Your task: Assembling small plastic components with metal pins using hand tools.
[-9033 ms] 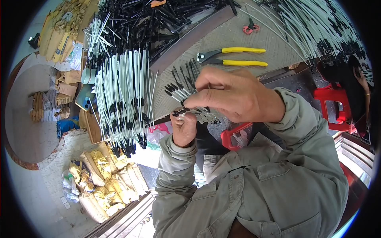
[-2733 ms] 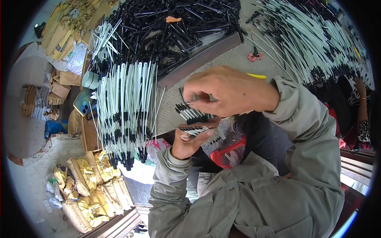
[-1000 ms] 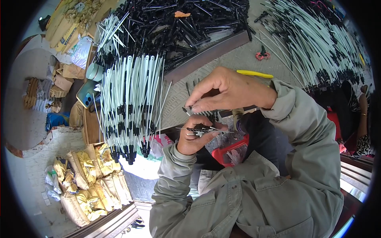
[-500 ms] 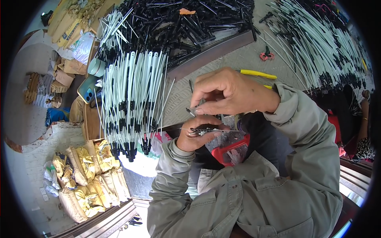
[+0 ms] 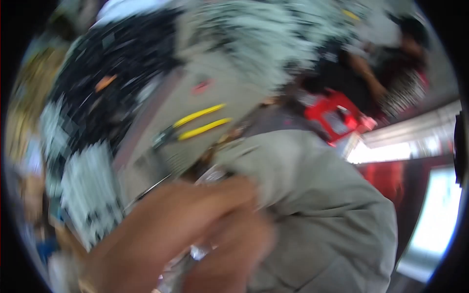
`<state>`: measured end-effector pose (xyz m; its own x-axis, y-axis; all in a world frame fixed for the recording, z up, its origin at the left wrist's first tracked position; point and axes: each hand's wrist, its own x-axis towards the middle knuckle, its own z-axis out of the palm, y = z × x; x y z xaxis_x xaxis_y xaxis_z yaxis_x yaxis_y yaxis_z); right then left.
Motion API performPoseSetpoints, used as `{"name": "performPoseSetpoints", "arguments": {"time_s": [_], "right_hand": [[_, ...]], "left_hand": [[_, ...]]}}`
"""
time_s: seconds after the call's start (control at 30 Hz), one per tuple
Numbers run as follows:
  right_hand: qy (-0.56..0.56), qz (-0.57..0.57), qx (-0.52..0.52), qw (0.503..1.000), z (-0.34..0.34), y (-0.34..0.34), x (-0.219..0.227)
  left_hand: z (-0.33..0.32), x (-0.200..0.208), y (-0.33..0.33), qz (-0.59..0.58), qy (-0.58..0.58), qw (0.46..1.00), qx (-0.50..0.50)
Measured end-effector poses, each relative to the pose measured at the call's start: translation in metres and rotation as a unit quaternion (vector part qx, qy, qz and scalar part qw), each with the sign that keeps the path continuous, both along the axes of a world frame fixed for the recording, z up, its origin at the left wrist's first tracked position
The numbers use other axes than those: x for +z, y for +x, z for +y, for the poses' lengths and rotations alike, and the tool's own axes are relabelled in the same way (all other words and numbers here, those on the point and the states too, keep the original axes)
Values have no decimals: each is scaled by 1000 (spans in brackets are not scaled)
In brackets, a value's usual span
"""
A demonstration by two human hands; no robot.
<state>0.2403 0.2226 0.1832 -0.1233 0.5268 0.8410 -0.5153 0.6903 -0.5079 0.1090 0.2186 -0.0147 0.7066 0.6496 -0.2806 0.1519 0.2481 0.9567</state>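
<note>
A large bare hand (image 5: 171, 224), badly smeared by motion, fills the lower part close to the camera. It joins the grey-green sleeve on the right, so I take it as my right hand. Blur hides its fingers and anything in them. I cannot make out my left hand. Shiny clear plastic (image 5: 198, 252) shows through a gap beside the fingers. Beyond the hand, on the grey work surface (image 5: 195, 73), lie pliers with yellow handles (image 5: 202, 122). A thin dark rod (image 5: 151, 188) sticks out just past the hand.
Black parts (image 5: 117, 68) are heaped at the far left, behind a raised edge (image 5: 146, 112). Pale green strips (image 5: 90, 185) stand bundled at left; more (image 5: 254, 34) lie at the back. A small red item (image 5: 202, 87), a red frame (image 5: 332, 115) and another person (image 5: 366, 73) are visible.
My view has swung to the right and blurred. The right hand has come up close to the camera. The left hand, earlier holding a thin strip with small pieces, cannot be made out.
</note>
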Motion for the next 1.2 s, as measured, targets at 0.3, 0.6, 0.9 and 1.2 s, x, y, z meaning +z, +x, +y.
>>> {"name": "performPoseSetpoints", "arguments": {"time_s": [0.3, 0.6, 0.9, 1.2], "right_hand": [[27, -42, -166, 985, -42, 57, 15], [52, -11, -139, 989, -29, 39, 16], [77, 4, -89, 993, -9, 27, 19], [90, 27, -57, 994, -5, 20, 18]], "left_hand": [[-4, -8, 69, -27, 73, 982, -173], [10, -13, 29, 18, 143, 978, -152], [27, -19, 8, 49, 212, 970, -108], [30, -26, -10, 85, 269, 956, -80]]}}
